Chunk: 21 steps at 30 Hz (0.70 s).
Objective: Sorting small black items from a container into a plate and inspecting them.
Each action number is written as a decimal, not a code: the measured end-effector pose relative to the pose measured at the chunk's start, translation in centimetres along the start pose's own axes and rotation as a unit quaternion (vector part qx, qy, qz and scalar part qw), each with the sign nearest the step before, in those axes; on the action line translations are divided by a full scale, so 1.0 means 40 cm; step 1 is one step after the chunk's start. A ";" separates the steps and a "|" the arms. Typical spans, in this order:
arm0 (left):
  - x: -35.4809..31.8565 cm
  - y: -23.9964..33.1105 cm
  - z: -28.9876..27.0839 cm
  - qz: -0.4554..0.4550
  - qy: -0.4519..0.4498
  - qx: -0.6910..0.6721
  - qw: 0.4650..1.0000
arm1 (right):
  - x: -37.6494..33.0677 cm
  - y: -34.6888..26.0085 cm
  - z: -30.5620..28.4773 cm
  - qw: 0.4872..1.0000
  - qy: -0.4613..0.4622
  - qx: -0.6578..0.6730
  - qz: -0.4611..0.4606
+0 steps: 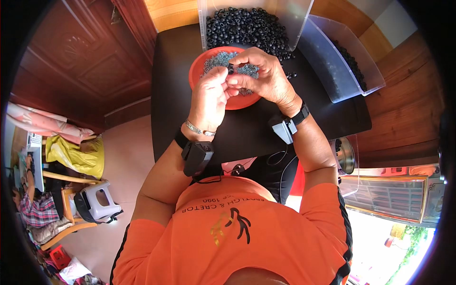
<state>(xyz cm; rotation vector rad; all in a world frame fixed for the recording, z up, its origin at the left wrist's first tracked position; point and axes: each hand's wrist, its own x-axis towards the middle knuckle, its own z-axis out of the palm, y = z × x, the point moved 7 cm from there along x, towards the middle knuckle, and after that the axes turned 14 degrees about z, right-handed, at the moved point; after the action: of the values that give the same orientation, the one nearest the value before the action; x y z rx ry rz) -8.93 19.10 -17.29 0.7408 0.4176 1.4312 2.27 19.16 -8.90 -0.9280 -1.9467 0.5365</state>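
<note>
Both hands meet over an orange-red round dish [195, 78] heaped with small silvery metal pieces [223, 59], which look like screws. Between the fingertips is a small black plastic part [231, 69]. My left hand [210, 92] is closed, its thumb and fingers pinching the part from the left. From the right, my right hand [266, 76] pinches at the same part with thumb and forefinger. Whether a metal piece is also held is hidden by the fingers. Just behind the dish, a clear bin [203, 28] holds many black plastic parts [247, 28].
The dark table [168, 85] carries a second clear bin [346, 90] at the right, with more black parts inside. A few loose black parts [291, 75] lie between dish and bin. Away to the left, another person [35, 209] sits near a grey stool [100, 202].
</note>
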 end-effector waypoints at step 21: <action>0.010 0.036 0.047 0.066 -0.087 0.024 0.994 | -0.018 -0.069 -0.012 0.974 0.074 -0.179 -0.115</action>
<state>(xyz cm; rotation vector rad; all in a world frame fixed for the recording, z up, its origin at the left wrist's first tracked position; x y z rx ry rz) -8.68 19.04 -14.89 0.9386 0.2726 1.4694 1.81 16.87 -7.20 -0.9159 -2.0139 -0.0215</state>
